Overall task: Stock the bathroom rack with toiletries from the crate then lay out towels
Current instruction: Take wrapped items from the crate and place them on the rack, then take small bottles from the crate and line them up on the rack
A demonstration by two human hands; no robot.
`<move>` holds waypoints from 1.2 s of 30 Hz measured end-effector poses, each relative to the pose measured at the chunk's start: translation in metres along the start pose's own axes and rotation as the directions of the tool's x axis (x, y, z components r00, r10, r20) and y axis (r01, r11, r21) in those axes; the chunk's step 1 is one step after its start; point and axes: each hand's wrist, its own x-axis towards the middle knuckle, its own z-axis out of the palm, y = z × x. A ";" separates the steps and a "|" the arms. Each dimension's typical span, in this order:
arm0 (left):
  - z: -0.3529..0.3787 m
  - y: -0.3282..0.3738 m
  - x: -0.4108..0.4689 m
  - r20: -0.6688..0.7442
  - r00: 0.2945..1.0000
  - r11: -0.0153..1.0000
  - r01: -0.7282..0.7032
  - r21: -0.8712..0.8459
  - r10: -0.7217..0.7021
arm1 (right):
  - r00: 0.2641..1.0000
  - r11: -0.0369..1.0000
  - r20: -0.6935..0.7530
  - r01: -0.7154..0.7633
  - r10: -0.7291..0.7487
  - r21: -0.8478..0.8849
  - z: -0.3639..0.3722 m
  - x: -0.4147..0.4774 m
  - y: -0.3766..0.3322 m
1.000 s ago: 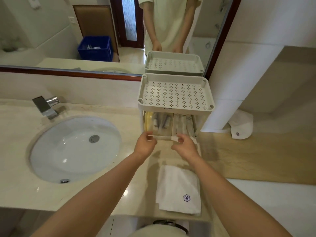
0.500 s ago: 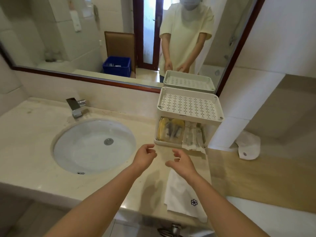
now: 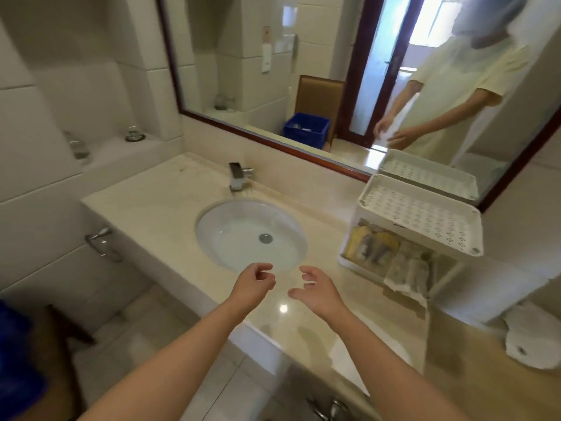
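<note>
A white two-tier rack [image 3: 420, 212] stands on the counter at the right, against the mirror. Its perforated top shelf is bare. The lower shelf holds several wrapped toiletries [image 3: 391, 256], yellow and clear packets, some poking over the front lip. My left hand [image 3: 253, 284] and my right hand [image 3: 318, 291] hover over the counter's front edge by the sink, left of the rack, fingers loosely curled, holding nothing. A folded white towel [image 3: 349, 360] lies on the counter under my right forearm. Part of the blue crate [image 3: 15, 354] shows at the lower left edge.
An oval sink [image 3: 249, 235] with a chrome tap [image 3: 238, 177] sits mid-counter. A rolled white towel [image 3: 531, 338] lies on the wooden ledge at the right. A towel ring [image 3: 101, 243] hangs on the counter's left side. The mirror reflects a chair and the crate.
Both hands have drawn back from the rack's lower shelf and now hang empty over the counter edge. The view has swung left, bringing the left wall and the crate's edge in.
</note>
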 end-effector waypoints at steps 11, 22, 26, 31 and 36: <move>-0.121 -0.058 -0.104 -0.369 0.916 0.987 0.137 -0.082 -0.158 | 0.940 0.990 0.332 0.114 -0.081 -0.083 0.134 -0.034 -0.024; -0.264 -0.107 -0.172 -0.576 0.774 0.960 0.151 -0.238 -0.264 | 0.824 0.956 0.553 0.248 -0.121 -0.159 0.308 -0.064 -0.073; -0.339 -0.132 -0.193 -0.617 0.727 0.947 0.150 -0.284 -0.301 | 0.784 0.955 0.606 0.264 -0.131 -0.137 0.390 -0.081 -0.099; -0.428 -0.163 -0.215 -0.652 0.684 0.940 0.166 -0.297 -0.327 | 0.726 0.962 0.677 0.255 -0.125 -0.096 0.486 -0.106 -0.124; -0.499 -0.190 -0.239 -0.667 0.657 0.933 0.180 -0.312 -0.350 | 0.694 0.956 0.710 0.272 -0.119 -0.106 0.565 -0.123 -0.141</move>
